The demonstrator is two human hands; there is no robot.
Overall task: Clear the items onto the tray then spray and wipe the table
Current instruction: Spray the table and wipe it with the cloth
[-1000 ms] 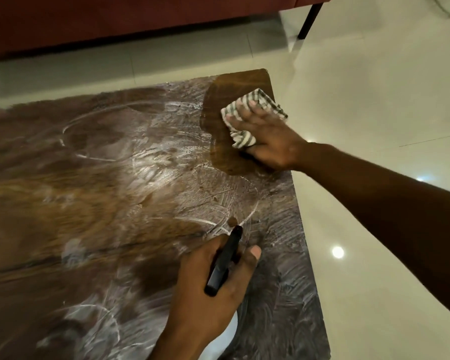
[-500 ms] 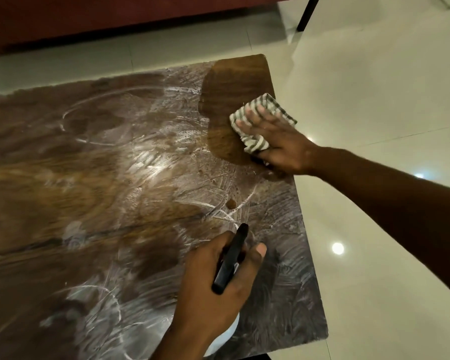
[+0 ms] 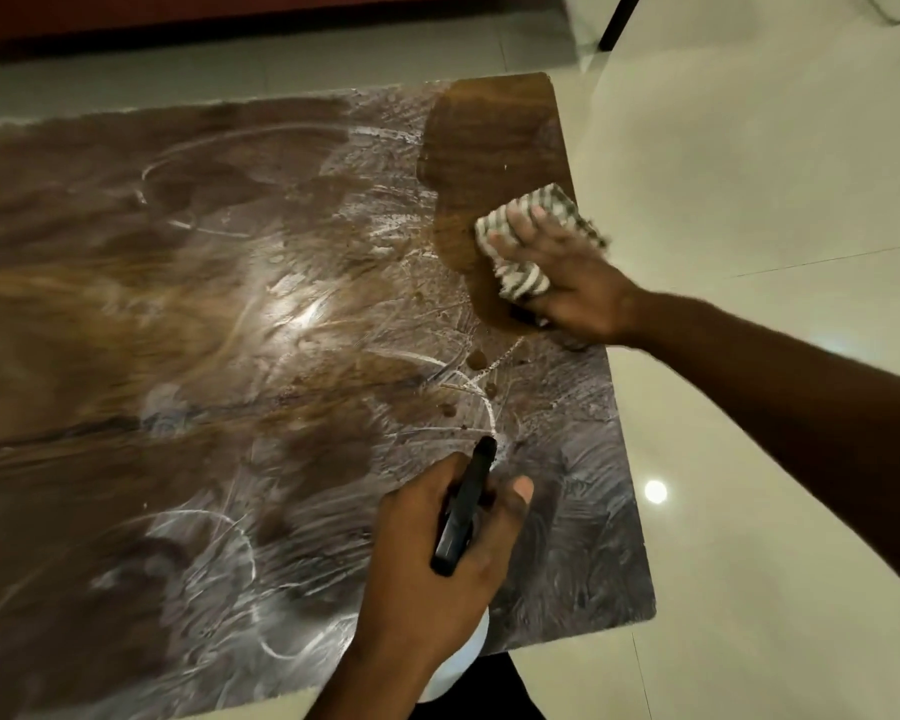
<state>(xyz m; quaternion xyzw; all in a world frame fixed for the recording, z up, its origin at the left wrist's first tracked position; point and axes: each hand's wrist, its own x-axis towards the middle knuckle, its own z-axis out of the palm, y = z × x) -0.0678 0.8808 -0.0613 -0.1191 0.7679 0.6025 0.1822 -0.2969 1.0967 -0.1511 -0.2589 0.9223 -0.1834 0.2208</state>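
Note:
A brown wooden table [image 3: 178, 330] fills the view, covered with whitish dusty smears. A clean dark patch [image 3: 489, 148] shows at its far right corner. My right hand [image 3: 567, 283] presses a grey-and-white striped cloth [image 3: 520, 275] flat onto the table by the right edge, at the near end of the clean patch. My left hand [image 3: 437, 574] grips a spray bottle [image 3: 463, 511] with a black head over the near right part of the table, nozzle pointing away from me. Its white body [image 3: 463, 662] peeks out below the hand.
Pale tiled floor [image 3: 749, 200] lies to the right and beyond the table. A dark red sofa base [image 3: 230, 18] runs along the top. A black furniture leg [image 3: 614, 23] stands at the top right. The table's right edge is beside my right hand.
My right hand has dragged the cloth toward me along the table's right edge, lengthening the clean patch. My left hand with the spray bottle has stayed roughly in place.

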